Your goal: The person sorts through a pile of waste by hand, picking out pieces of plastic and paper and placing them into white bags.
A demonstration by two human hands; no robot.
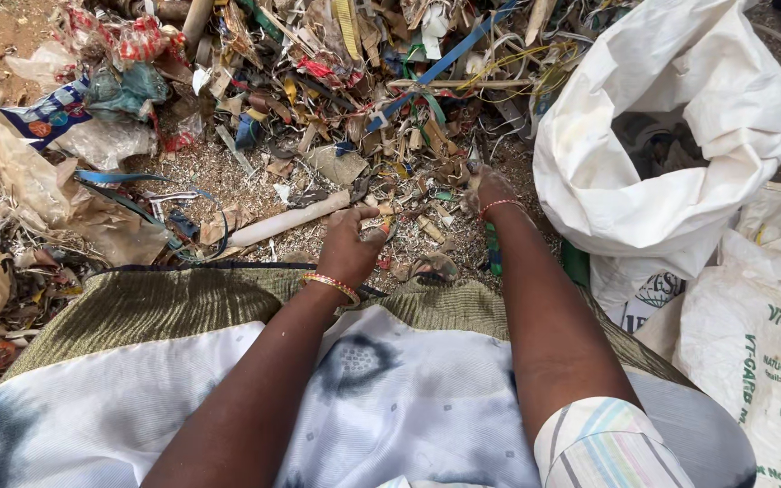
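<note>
My left hand point(352, 242) reaches down to the ground in front of my lap, its fingers pinched on a small scrap by its fingertips point(381, 226). It wears a beaded bangle at the wrist. My right hand point(490, 188) is further out, fingers curled down into the small scraps at the foot of the waste heap point(336, 81); whether it grips anything is hidden. A pale stick-like tube point(286, 220) lies just left of my left hand. My lap is covered by a white and grey cloth with a green border point(183, 307).
A big open white sack point(671, 136) stands at the right, with more printed white sacks point(761, 343) beside it. Crumpled plastic bags point(11, 172) lie at the left. Blue straps point(445, 59) and wires run through the heap.
</note>
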